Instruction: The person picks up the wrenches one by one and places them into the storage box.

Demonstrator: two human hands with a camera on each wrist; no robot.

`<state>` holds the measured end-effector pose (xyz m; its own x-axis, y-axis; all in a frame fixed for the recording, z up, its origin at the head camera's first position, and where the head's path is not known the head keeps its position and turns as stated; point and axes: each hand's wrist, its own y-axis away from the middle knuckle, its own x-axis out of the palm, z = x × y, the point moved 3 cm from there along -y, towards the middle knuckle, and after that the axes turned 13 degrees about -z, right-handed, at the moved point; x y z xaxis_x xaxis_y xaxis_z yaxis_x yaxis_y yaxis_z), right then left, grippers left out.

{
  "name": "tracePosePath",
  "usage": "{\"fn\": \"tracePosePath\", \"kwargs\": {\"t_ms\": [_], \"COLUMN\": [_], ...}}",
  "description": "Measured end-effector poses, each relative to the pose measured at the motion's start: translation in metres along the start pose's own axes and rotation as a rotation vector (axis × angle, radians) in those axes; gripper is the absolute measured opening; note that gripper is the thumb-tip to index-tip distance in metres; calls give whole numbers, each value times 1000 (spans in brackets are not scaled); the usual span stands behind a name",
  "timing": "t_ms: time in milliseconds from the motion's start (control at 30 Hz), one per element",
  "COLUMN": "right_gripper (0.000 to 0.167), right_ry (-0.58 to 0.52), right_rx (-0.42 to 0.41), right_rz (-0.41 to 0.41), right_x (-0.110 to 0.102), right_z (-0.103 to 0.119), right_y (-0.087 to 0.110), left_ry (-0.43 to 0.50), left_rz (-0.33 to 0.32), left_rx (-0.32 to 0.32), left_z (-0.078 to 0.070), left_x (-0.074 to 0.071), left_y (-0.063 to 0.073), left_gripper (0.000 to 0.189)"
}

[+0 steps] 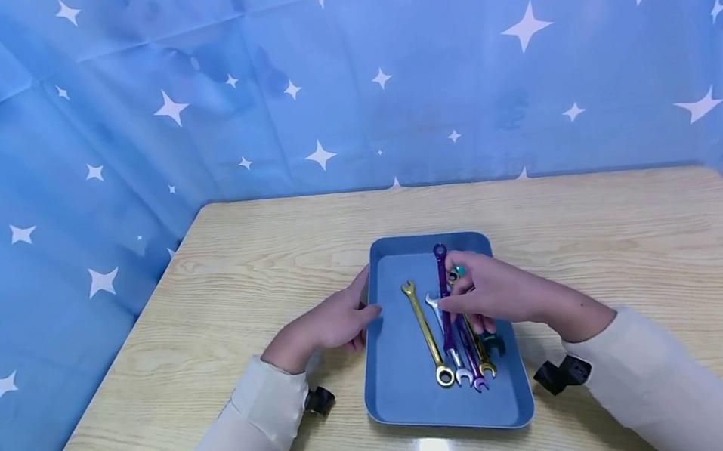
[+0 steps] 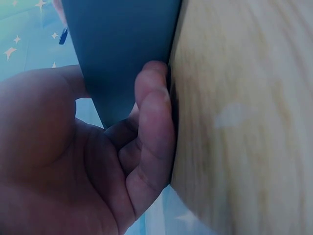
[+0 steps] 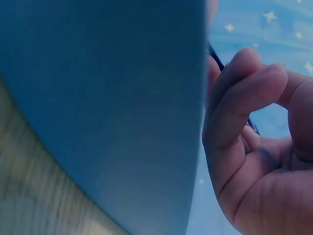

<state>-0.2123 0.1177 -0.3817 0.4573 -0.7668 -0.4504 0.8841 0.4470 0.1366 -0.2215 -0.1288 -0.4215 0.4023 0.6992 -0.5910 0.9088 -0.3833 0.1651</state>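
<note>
A blue-grey tray (image 1: 391, 397) stands on the table with several combination wrenches in it. My left hand (image 1: 340, 320) grips its left side, thumb over the rim and curled fingers against the outer wall, as the left wrist view also shows. Over the right half of the tray, my right hand (image 1: 500, 287) pinches a dark purple wrench (image 1: 442, 283) between thumb and fingers. Left of it lies a gold wrench (image 1: 425, 327). Beneath and beside it are a silver wrench (image 1: 462, 372), another purple wrench (image 1: 470, 356), a second gold one (image 1: 484, 358) and a dark green one (image 1: 495, 345), partly hidden by the hand.
The wooden table (image 1: 256, 255) extends around the tray on all sides. Behind it and on the left hangs a blue curtain (image 1: 342, 76) with white stars. Black wrist cameras sit under both sleeves, the right one (image 1: 562, 374) close to the tray's right edge.
</note>
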Motion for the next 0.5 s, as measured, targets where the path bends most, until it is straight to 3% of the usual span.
{"fn": "tracePosePath", "kwargs": {"t_ms": [500], "right_gripper": [30], "right_ry": [24], "right_rx": [44], "right_rz": [98], "right_x": [14], "right_z": [-8], "right_y": [-11], "left_ry": [-6], "left_rz": [-8], "left_rx": [-12], "left_z": [0], "left_x": [1], "left_y": [1], "left_gripper": [77]}}
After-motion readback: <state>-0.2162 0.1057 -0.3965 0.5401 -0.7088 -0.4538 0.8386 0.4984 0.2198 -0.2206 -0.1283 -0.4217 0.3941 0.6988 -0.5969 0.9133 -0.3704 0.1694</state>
